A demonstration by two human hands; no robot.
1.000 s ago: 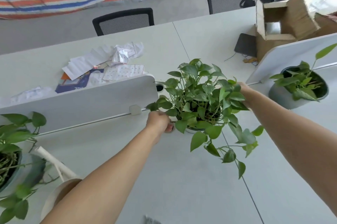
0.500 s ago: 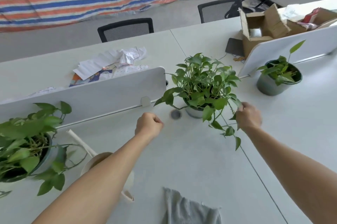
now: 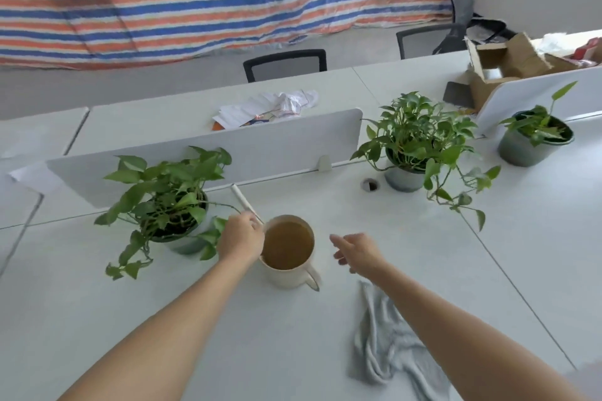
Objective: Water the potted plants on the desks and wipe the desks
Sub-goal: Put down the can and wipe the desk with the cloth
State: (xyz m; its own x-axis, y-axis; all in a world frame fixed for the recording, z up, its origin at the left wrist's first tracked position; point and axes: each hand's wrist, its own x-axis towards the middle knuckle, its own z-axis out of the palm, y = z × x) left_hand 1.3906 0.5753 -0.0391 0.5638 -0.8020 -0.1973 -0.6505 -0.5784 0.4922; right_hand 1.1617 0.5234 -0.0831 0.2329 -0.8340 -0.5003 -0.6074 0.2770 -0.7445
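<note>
White desktop (image 3: 430, 276) is spreading wide under both arms. One low divider (image 3: 211, 159) is standing along its far edge and a second divider (image 3: 534, 97) is closing off the right corner. Open surface is lying between the watering can (image 3: 288, 273) and the middle plant (image 3: 417, 146), and again near the camera on the left.

One can is sitting at centre, holding brownish water. Its long axis is running from the handle (image 3: 313, 280) at the near right to the thin spout (image 3: 242, 200), which is pointing away and left toward the divider.

Three potted plants are standing upright: the left plant (image 3: 163, 201) just beside the can, the middle plant well apart, and the right plant (image 3: 534, 136) farther still. One grey cloth (image 3: 387, 345) is lying crumpled under the right forearm.

The left hand (image 3: 241, 239) is curling at the spout's base, though whether it is gripping the spout cannot be told. The right hand (image 3: 356, 252) is hovering beside the can, fingers spread, holding nothing.
</note>
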